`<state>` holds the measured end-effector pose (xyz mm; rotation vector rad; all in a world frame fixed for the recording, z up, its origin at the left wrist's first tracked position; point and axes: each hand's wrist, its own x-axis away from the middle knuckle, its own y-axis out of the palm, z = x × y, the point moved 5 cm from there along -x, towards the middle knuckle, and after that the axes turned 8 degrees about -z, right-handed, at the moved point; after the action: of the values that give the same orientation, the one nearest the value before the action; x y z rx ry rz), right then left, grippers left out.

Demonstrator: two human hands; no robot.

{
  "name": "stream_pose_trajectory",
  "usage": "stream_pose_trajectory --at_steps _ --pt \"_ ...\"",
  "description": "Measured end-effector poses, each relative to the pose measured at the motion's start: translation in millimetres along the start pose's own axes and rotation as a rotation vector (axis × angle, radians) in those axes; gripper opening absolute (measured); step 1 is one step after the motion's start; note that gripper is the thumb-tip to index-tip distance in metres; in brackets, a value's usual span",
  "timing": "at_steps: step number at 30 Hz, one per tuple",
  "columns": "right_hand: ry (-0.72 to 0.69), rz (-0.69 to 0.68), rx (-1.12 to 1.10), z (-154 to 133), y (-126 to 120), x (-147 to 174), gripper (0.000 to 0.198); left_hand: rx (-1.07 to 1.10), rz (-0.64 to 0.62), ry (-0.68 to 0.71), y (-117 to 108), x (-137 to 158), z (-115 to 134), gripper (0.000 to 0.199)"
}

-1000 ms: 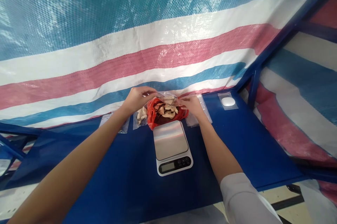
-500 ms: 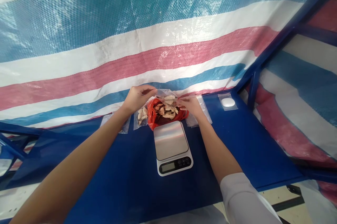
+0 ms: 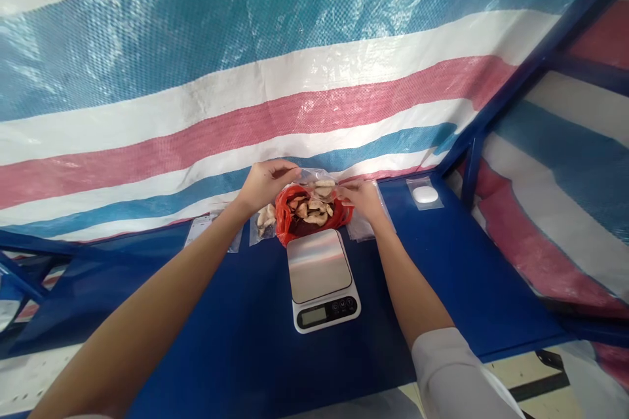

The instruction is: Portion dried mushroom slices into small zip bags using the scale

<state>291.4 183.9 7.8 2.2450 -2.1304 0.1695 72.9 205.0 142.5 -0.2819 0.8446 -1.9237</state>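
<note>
Between my two hands is a clear plastic bag point(image 3: 310, 175) with pale dried slices inside, lying over the back of a red plastic bag. My left hand point(image 3: 268, 181) pinches its left edge with thumb and fingers. At the other edge my right hand point(image 3: 361, 199) grips the same bag, fingers closed. The red plastic bag point(image 3: 289, 230) stands open below, holding several dried pale-brown slices point(image 3: 314, 210) that look like mushroom or root. Just in front of it sits a white kitchen scale point(image 3: 322, 275) with a bare steel plate and a dim display.
Another clear bag of slices point(image 3: 265, 219) lies left of the red bag, near flat clear bags and a printed sheet point(image 3: 199, 227). More clear bags point(image 3: 362, 230) lie under my right hand. A white oval object point(image 3: 425, 194) rests farther right on the blue table point(image 3: 442, 275). Striped sheeting point(image 3: 246, 124) rises behind.
My left hand has shifted slightly right with its edge of the clear bag. The slices inside that bag sit a little farther right. The scale and red bag stay in place.
</note>
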Motion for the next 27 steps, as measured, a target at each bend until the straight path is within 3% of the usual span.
stream_pose_trajectory --at_steps 5,16,27 --pt "-0.04 -0.01 0.183 -1.6 2.1 0.7 0.018 -0.002 -0.008 -0.025 3.8 2.1 -3.8 0.035" --pt "-0.124 -0.088 0.416 -16.4 32.4 10.4 0.021 0.014 -0.001 -0.046 -6.8 10.6 -7.4 0.034" --pt "0.071 -0.104 -0.17 -12.3 31.0 10.7 0.013 0.005 -0.024 -0.005 -7.4 10.3 -5.5 0.041"
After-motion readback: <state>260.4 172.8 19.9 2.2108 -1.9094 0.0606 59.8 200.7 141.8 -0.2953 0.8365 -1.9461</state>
